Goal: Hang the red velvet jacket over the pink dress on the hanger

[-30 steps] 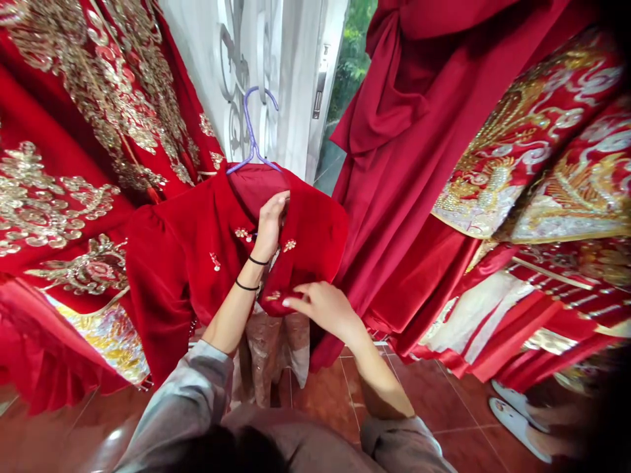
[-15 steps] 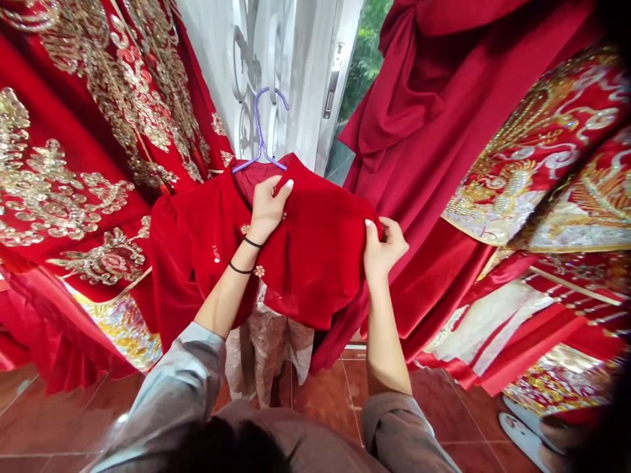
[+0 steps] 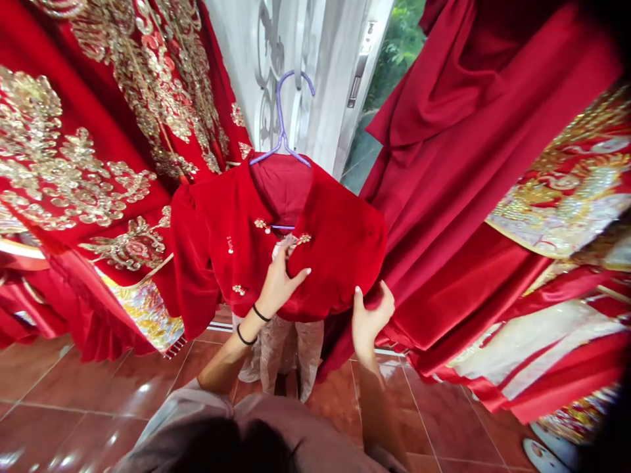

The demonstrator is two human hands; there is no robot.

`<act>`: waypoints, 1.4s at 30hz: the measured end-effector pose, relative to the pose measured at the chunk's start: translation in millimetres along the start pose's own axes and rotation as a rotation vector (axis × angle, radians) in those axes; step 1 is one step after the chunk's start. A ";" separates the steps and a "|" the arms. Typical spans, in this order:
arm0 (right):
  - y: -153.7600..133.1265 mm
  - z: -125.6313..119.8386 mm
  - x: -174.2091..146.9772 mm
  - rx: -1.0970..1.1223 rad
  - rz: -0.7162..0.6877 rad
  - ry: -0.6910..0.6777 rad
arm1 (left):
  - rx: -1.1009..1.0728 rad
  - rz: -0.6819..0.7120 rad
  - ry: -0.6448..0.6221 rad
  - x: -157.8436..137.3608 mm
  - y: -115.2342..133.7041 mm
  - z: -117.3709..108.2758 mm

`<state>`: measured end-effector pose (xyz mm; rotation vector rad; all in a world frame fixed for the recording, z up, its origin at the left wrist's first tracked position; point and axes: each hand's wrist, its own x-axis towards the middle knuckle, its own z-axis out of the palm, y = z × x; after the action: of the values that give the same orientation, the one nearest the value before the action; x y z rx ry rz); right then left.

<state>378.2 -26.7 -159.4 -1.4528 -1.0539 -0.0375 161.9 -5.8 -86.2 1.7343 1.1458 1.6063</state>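
Red velvet jacket hangs on a purple hanger. Since half a second ago, the left hand has dropped from the neckline to the front edge, just below a clasp, thumb and fingers spread. The right hand, which was pinching the sleeve, has let go; its thumb and fingers stand apart beside the sleeve's lower edge, contact unclear. More lining shows, so the front seems easier to reach. A plain dress crowds the sleeve; an embroidered gown flanks the other side; the left hand hides part of the front.
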 end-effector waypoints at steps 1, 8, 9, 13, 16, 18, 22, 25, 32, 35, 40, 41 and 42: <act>-10.0 2.0 -16.5 -0.061 -0.112 0.107 | -0.019 -0.048 -0.009 -8.3 -6.0 0.0; -96.5 31.3 -89.7 0.265 -0.431 -0.424 | -0.466 -0.267 -0.003 -36.0 5.2 -44.8; -105.3 35.9 -92.3 0.270 -0.449 -0.500 | -0.428 -0.263 -0.036 -36.0 8.8 -50.3; -121.6 41.3 -92.0 0.272 -0.506 -0.735 | -0.272 -0.209 -0.134 -36.7 15.3 -61.5; -118.4 36.8 -89.2 0.310 -0.328 -0.700 | -0.152 -0.114 -0.191 -40.9 14.5 -64.6; -112.7 34.6 -87.0 0.363 -0.162 -0.581 | -0.056 -0.057 -0.154 -42.1 10.8 -62.2; -100.6 29.5 -78.5 0.492 0.019 -0.303 | 0.364 0.086 0.271 -28.6 -6.4 -42.1; -95.6 18.5 -69.5 0.482 0.020 -0.202 | 0.656 0.142 0.469 -5.4 -21.2 -28.8; -99.0 -12.8 -49.0 0.349 -0.081 -0.160 | 0.876 0.049 0.456 41.0 -24.0 -49.5; -102.5 -15.7 -45.5 0.323 -0.139 -0.152 | 0.937 0.019 0.485 52.9 -21.8 -52.3; -105.5 -16.8 -47.2 0.344 -0.271 -0.199 | 0.862 0.036 0.417 50.2 1.0 -60.6; -107.6 -18.2 -49.4 0.356 -0.276 -0.179 | 0.783 0.062 0.369 45.7 11.5 -62.8; -111.3 -19.8 -52.8 0.371 -0.272 -0.149 | 0.675 0.097 0.309 41.2 23.6 -63.8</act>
<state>291.7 -94.3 -100.1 -0.9842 -1.2989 0.0699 103.3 5.6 -33.6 1.9961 1.9537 1.7046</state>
